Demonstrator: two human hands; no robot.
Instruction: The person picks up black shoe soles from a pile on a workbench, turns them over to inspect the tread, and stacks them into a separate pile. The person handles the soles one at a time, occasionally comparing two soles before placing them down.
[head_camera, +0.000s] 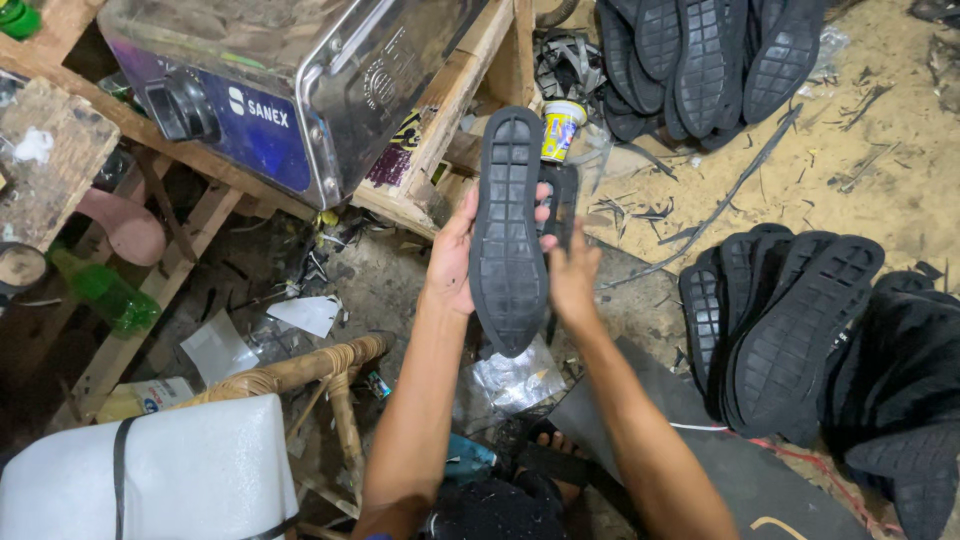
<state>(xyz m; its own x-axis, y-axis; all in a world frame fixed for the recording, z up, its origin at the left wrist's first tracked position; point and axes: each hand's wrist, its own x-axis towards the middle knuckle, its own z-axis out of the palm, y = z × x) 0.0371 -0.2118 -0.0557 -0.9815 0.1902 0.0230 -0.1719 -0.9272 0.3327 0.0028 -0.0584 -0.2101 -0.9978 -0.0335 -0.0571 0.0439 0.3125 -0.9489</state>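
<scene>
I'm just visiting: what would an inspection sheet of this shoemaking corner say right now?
Surface: dirty floor, littered with scraps.
Job's things: black shoe sole, tread toward camera, held upright by both hands.
Clutter: sole stacks at right, more up top; yellow pot; green bottle; paper scraps.
Grippers: left hand and right hand grip the sole's edges.
Cables: red cord on floor.
Surroundings: steel machine on wooden frame; rattan stool.

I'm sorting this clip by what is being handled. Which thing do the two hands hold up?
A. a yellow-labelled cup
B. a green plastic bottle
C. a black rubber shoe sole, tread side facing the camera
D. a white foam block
C: the left hand and right hand hold the black rubber shoe sole from either side, its ridged tread toward the camera.
</scene>
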